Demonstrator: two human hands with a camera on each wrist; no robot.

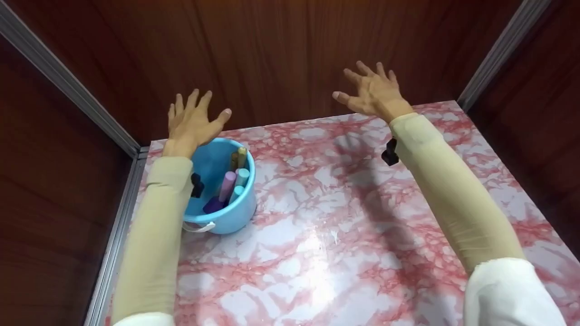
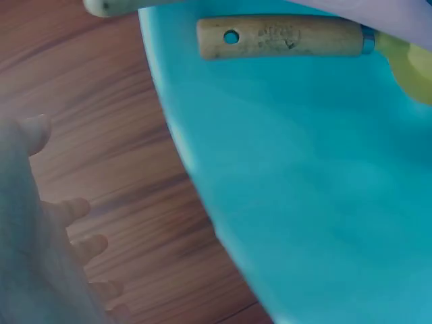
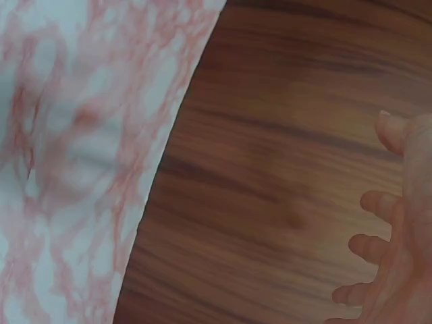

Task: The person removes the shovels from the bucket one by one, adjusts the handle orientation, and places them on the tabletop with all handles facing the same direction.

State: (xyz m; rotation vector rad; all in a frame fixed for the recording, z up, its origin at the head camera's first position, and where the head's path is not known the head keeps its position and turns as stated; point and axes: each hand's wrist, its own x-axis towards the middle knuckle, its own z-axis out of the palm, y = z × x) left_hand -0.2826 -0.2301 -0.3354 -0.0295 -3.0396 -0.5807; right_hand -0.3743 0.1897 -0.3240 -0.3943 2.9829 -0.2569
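Observation:
My left hand (image 1: pixel 190 124) is held out with spread fingers above the far rim of a light blue bucket (image 1: pixel 238 217). It holds nothing. Inside the bucket stand several handled tools, among them a pink-purple handle (image 1: pixel 228 183), pale blue handles and a yellowish one (image 1: pixel 242 156). The left wrist view shows a wooden handle (image 2: pixel 283 37) with a hole, joined to a yellow-green head (image 2: pixel 413 67); the tools' exact kind is hidden. My right hand (image 1: pixel 374 95), fingers spread and holding nothing, hovers past the table's far edge, in front of the brown wooden panel.
A red-and-white marbled tabletop (image 1: pixel 317 217) lies under both arms. Brown wood-grain panels (image 1: pixel 281 59) enclose it at the back and sides, with grey metal strips (image 1: pixel 68 81) at the corners. The bucket's white handle (image 1: pixel 199 227) hangs at its near side.

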